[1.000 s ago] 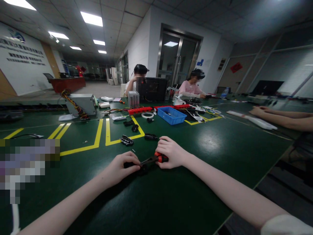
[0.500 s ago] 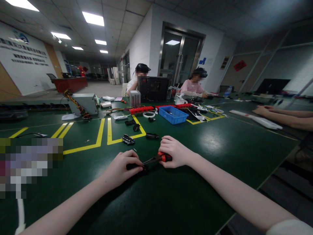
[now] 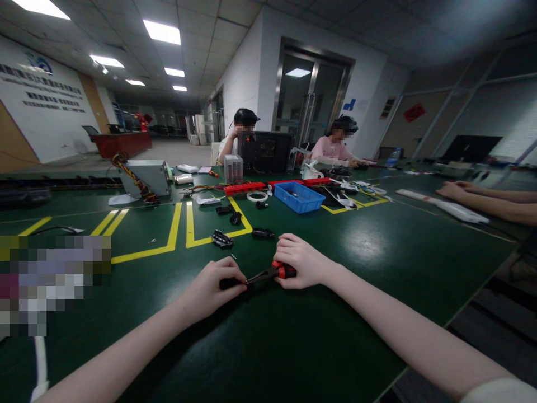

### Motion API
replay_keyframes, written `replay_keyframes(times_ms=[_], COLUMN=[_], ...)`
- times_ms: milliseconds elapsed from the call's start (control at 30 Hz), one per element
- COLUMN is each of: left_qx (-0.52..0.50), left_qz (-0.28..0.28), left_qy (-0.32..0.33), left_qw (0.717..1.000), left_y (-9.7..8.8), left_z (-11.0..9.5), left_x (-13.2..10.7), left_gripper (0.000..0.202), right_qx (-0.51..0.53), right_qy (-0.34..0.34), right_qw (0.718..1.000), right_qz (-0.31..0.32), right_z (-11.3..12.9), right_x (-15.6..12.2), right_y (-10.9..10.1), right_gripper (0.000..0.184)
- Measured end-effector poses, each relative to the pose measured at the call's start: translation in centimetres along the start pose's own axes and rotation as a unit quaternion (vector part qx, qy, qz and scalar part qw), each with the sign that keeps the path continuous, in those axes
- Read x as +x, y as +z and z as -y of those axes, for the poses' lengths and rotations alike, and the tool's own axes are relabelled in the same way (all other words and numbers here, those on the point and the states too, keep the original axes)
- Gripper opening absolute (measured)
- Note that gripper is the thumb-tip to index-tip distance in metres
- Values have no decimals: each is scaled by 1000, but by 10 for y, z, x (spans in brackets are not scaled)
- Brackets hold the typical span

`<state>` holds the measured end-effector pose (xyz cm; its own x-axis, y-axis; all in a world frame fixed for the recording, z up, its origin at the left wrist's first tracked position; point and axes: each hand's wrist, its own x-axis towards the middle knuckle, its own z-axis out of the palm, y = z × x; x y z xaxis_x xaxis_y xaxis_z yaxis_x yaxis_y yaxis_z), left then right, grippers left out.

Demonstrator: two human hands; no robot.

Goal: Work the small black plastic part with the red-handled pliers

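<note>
My right hand (image 3: 300,262) is closed around the red and black handles of a pair of needle-nose pliers (image 3: 268,273). The thin jaws point left and meet a small black part (image 3: 229,284) that my left hand (image 3: 212,288) pinches against the green table (image 3: 293,336). The fingers of both hands are curled. Most of the black part is hidden under my left fingers.
Small black parts (image 3: 221,239) lie just beyond my hands near yellow floor-tape lines (image 3: 187,224). Farther back are a blue tray (image 3: 297,197), a red strip (image 3: 243,188) and a grey power supply (image 3: 145,178). Two people sit across the table; another person's arms (image 3: 486,198) rest at right.
My hands and the pliers keep the same grip; the view has shifted slightly, nothing else has visibly moved.
</note>
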<state>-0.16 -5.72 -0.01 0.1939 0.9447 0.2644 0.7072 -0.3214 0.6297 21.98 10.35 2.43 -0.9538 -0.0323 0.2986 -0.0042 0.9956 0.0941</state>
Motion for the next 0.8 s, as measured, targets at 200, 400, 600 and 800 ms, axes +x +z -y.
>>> replay_keyframes(times_ms=[200, 400, 600, 800], left_qx=[-32, -50, -63, -68], left_qz=[3, 2, -4, -5], left_qy=[-7, -10, 6, 19], left_qw=[999, 999, 998, 998], left_y=[-1, -1, -2, -2], left_z=[-2, -4, -2, 1], left_x=[1, 1, 0, 0], left_gripper=[11, 10, 13, 19], right_qx=[-8, -13, -24, -23], right_qy=[-2, -10, -2, 14], right_qw=[1000, 1000, 999, 999], right_qz=[-3, -1, -36, -46], right_z=[2, 2, -6, -10], right_x=[2, 2, -2, -4], right_y=[0, 0, 5, 7], right_gripper=[23, 22, 30, 32])
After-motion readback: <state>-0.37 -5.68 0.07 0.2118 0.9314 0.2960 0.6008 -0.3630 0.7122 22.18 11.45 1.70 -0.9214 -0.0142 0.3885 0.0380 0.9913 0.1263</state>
